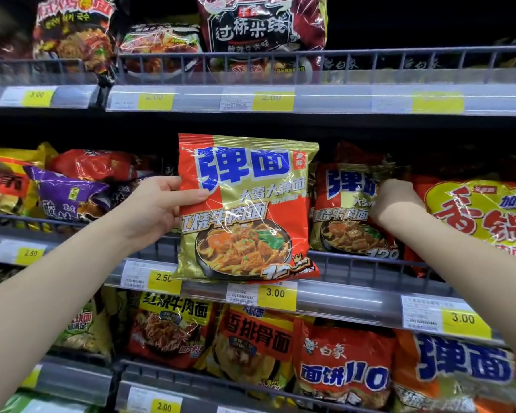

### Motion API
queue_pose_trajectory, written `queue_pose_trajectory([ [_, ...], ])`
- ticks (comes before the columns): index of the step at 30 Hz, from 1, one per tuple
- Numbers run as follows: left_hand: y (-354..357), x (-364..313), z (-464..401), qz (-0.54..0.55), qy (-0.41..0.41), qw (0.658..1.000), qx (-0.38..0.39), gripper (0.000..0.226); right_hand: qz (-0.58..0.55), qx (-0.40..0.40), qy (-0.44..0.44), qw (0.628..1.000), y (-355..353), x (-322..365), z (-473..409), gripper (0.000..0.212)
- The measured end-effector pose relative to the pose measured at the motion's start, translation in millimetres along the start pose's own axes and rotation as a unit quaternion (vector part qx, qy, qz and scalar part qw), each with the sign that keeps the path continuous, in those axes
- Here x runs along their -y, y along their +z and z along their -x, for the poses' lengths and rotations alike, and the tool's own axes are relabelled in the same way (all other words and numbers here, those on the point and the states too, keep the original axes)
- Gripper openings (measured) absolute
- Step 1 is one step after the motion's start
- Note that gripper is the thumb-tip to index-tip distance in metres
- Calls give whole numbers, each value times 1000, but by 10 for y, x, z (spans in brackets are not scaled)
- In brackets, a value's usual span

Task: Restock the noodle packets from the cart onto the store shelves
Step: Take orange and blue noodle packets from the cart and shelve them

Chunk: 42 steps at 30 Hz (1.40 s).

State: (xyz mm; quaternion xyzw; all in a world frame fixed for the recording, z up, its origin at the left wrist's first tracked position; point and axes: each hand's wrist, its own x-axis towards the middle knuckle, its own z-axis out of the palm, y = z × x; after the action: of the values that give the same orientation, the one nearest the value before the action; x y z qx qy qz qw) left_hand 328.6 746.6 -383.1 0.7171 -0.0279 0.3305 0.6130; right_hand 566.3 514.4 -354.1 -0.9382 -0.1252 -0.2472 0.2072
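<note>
My left hand (158, 208) pinches the red and gold packet (246, 208) by its edge, so it could slip. My right hand (395, 201) is curled on the matching packet on the shelf (344, 210); pushing hard could crush it.

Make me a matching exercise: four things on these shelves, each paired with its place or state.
1. red-and-gold noodle packet
2. matching red-and-gold packet on the shelf
3. purple foil packet
4. yellow 2.50 price tag

A. under the right hand
B. on the shelf rail
C. held up by the left hand
D. lying left of the left hand

Pairs: 1-C, 2-A, 3-D, 4-B
</note>
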Motion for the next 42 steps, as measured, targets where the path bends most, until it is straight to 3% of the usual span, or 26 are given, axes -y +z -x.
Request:
queue_pose_trajectory([
  [4, -32, 15, -7, 1, 6, 1000, 0, 88, 112, -38, -23, 993, 13, 27, 99, 22],
  [6, -44, 21, -11, -5, 8, 1000, -2, 75, 186, -43, -52, 980, 3, 43, 151, 27],
  [9, -41, 16, -2, -9, 2, 1000, -5, 37, 264, -38, -97, 959, 2, 68, 212, 34],
  [13, -40, 7, 23, -9, -2, 1000, -6, 33, 323, -29, -133, 937, -9, 135, 288, 37],
  [15, -51, -2, 30, -9, -2, 1000, -4, 38, 318, -38, -132, 938, -80, 168, 358, 34],
  [18, -61, -20, 24, -6, 1, 1000, -2, 74, 284, -100, -158, 940, -146, 200, 426, 31],
  [20, -63, -25, 12, -8, 2, 1000, -7, 87, 239, -180, -227, 927, -161, 224, 462, 33],
  [23, -49, -31, 4, -6, 0, 1000, -12, 92, 95, -232, -351, 902, -170, 241, 515, 45],
  [26, -22, -28, 15, -9, -1, 1000, -10, 94, -91, -123, -362, 920, -222, 262, 696, 49],
  [28, -4, -30, 19, -10, -1, 1000, -10, 93, -216, -64, -360, 905, -215, 274, 802, 62],
  [32, 33, -51, 18, -11, 2, 1000, 0, 90, -323, 66, -317, 889, -201, 340, 897, 93],
  [34, 53, -66, 16, -6, 3, 1000, 7, 88, -370, 139, -289, 872, -212, 371, 938, 77],
  [37, 72, -75, 14, -9, 7, 1000, 18, 84, -415, 166, -243, 861, -228, 411, 955, 36],
  [42, 122, -84, 3, -14, 4, 1000, 7, 35, -494, 223, -171, 823, -215, 473, 906, 31],
])
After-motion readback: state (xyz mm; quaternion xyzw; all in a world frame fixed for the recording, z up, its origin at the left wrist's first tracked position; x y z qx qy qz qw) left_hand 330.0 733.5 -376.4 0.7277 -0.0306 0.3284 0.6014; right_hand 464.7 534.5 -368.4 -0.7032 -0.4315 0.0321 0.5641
